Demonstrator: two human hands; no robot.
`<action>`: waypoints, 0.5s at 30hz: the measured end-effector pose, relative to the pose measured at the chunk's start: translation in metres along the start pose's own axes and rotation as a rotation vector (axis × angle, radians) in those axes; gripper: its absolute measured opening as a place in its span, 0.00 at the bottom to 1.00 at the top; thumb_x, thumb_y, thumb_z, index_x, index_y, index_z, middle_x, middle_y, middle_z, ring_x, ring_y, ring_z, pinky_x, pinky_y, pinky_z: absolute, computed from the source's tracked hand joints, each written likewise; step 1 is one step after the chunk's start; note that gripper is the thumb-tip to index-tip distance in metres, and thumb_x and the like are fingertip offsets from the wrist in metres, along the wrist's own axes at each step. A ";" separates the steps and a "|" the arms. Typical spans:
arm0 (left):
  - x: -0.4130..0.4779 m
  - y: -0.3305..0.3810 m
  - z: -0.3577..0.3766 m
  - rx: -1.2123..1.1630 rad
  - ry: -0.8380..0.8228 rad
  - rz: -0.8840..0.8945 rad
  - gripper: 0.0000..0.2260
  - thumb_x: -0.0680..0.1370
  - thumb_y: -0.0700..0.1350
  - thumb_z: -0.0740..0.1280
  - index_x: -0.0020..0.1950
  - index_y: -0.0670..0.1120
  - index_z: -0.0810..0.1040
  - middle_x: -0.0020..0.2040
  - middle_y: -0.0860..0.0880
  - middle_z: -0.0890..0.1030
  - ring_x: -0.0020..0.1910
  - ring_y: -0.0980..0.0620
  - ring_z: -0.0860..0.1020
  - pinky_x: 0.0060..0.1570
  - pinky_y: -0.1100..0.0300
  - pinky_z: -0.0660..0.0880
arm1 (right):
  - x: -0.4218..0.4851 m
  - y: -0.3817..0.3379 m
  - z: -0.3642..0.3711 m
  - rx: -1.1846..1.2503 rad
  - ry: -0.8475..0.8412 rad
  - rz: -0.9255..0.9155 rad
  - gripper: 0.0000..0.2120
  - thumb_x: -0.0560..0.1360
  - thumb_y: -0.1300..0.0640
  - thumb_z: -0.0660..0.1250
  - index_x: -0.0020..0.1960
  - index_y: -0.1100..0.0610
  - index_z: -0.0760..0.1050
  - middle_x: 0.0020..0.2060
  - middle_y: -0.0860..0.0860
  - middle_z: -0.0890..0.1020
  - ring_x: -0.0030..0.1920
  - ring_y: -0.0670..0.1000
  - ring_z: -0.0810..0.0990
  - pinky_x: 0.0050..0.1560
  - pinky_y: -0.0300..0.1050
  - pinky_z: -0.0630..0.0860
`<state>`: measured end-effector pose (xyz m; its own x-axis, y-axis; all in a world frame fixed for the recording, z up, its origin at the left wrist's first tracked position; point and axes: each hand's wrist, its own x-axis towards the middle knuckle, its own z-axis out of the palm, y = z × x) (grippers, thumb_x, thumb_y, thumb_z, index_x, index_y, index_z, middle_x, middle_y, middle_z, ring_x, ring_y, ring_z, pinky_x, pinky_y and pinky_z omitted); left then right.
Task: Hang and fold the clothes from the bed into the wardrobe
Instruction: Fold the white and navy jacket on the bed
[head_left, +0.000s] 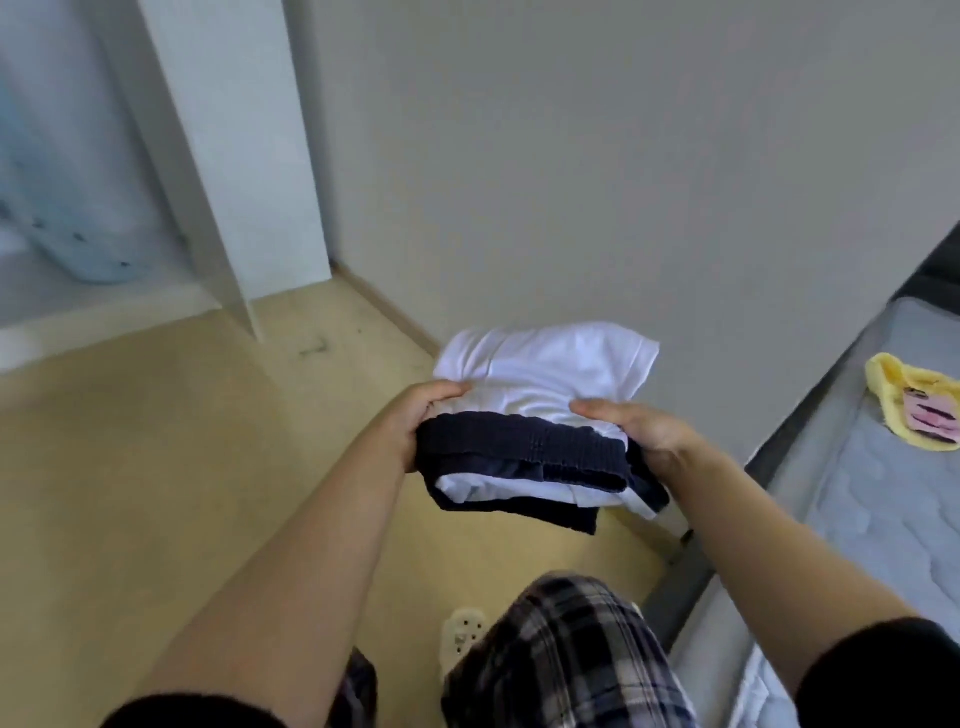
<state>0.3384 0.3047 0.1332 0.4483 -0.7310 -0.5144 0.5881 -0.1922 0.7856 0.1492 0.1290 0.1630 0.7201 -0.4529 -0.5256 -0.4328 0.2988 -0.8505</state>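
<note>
A folded stack of white and navy clothes (540, 431) is held up in the air between the bed (852, 499) and the open wardrobe (218, 171), gripped at either end with the left hand (423, 426) and right hand (644, 434) curled around the edges, thumbs on top. For a clean drop-off the pile should probably be kept level and pinched evenly, since the lower navy layer sags a bit and could easily be lost. A yellow garment (914, 400) is left on the mattress
</note>
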 end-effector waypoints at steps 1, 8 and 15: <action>0.002 0.010 -0.025 -0.020 0.031 0.010 0.08 0.71 0.48 0.72 0.37 0.44 0.86 0.36 0.45 0.84 0.33 0.47 0.83 0.32 0.59 0.79 | 0.019 -0.009 0.021 -0.009 -0.038 0.025 0.39 0.50 0.46 0.83 0.57 0.60 0.79 0.50 0.58 0.84 0.47 0.57 0.84 0.41 0.47 0.80; 0.081 0.080 -0.173 -0.151 0.178 0.014 0.11 0.72 0.48 0.71 0.45 0.41 0.83 0.41 0.43 0.84 0.37 0.45 0.83 0.36 0.57 0.79 | 0.187 -0.070 0.138 -0.040 -0.315 0.162 0.24 0.62 0.50 0.78 0.53 0.62 0.81 0.49 0.58 0.84 0.46 0.57 0.84 0.39 0.48 0.80; 0.108 0.179 -0.244 -0.252 0.206 0.038 0.19 0.73 0.54 0.70 0.57 0.41 0.80 0.50 0.43 0.83 0.49 0.45 0.81 0.50 0.54 0.78 | 0.266 -0.160 0.210 -0.009 -0.489 0.058 0.21 0.53 0.57 0.79 0.43 0.61 0.78 0.37 0.58 0.77 0.35 0.57 0.78 0.34 0.48 0.75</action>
<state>0.6563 0.3508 0.1349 0.5850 -0.5816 -0.5652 0.7049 0.0199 0.7091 0.5240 0.1375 0.1629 0.8643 0.0126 -0.5029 -0.4825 0.3038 -0.8215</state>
